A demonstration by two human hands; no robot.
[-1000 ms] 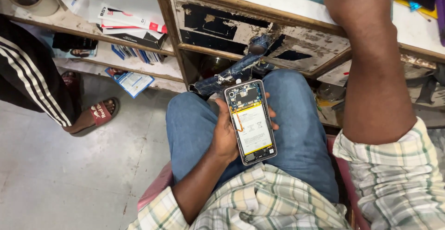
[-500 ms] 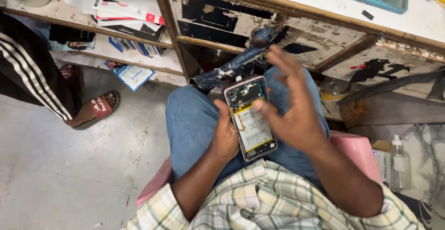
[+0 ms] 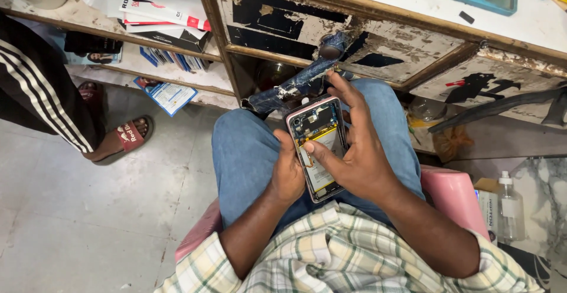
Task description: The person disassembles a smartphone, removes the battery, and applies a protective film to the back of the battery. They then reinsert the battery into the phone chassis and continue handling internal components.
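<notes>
An opened smartphone point(image 3: 317, 129) with a pink frame lies face down over my lap, its battery and circuit board exposed. My left hand point(image 3: 287, 174) grips its left edge from below. My right hand point(image 3: 357, 151) rests over the phone's right side, thumb pressed on the battery area and fingers curled around the far edge. Both hands are above my blue jeans point(image 3: 248, 151).
A worn wooden counter point(image 3: 378, 39) stands ahead, with a tape-wrapped handle point(image 3: 301, 83) sticking out of it. Shelves with boxes and leaflets point(image 3: 159, 39) are to the left. Another person's leg and red sandal point(image 3: 127, 136) stand at left. A clear bottle point(image 3: 509, 210) sits at right.
My right arm came down from the counter. The hand moved in over the phone and now rests on it, thumb on the battery. The left hand kept its hold.
</notes>
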